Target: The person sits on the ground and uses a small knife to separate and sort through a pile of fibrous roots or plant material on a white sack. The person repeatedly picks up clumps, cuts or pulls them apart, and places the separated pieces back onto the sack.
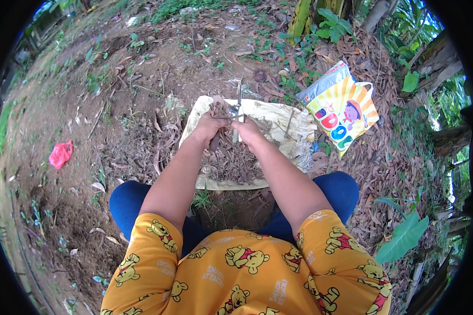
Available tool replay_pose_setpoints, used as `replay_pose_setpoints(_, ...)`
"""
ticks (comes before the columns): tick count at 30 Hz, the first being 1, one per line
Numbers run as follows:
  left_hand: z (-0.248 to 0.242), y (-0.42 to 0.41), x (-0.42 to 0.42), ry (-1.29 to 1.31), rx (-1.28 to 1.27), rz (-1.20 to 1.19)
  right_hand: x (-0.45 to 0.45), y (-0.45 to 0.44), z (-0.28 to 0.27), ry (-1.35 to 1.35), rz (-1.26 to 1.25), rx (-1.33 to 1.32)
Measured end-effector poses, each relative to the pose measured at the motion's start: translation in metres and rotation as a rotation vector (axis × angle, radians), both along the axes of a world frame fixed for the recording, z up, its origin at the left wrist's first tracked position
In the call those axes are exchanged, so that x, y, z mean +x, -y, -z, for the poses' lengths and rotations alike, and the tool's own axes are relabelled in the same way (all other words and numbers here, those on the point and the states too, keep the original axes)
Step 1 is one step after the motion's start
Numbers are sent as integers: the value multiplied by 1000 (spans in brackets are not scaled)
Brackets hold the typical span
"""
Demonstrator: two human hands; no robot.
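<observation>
My left hand (209, 125) is closed around a bunch of dry brown leaves (219, 107), which stick out above and below the fingers. Close beside it, my right hand (249, 130) grips a slim tool with a pale handle (236, 136) and a narrow part pointing away from me; its exact kind cannot be told. The hands nearly touch. Beneath them lies a whitish woven sack (278, 114) with frayed edges, bearing crushed dry leaves and plant bits (228, 167).
A printed yellow and white plastic bag (345, 110) lies at the right on leaf litter (364, 165). A pink plastic bag (61, 154) rests on the soil at the left. Plant stems (299, 21) rise at the top right, and a broad green leaf (404, 238) is at the lower right.
</observation>
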State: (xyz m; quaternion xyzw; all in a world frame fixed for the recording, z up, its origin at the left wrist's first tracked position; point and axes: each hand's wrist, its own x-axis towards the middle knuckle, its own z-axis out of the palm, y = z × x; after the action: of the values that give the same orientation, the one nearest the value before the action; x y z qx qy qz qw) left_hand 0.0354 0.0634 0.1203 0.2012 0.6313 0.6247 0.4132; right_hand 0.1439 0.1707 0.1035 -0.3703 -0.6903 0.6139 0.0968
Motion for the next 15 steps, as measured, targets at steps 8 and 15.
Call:
replay_pose_setpoints(8, 13, 14, -80, -375, -297, -8, 35, -64, -81, 416, -404, 606)
replay_pose_setpoints(15, 36, 7, -61, 48, -69, -58, 38, -65, -48, 238, -490, 436)
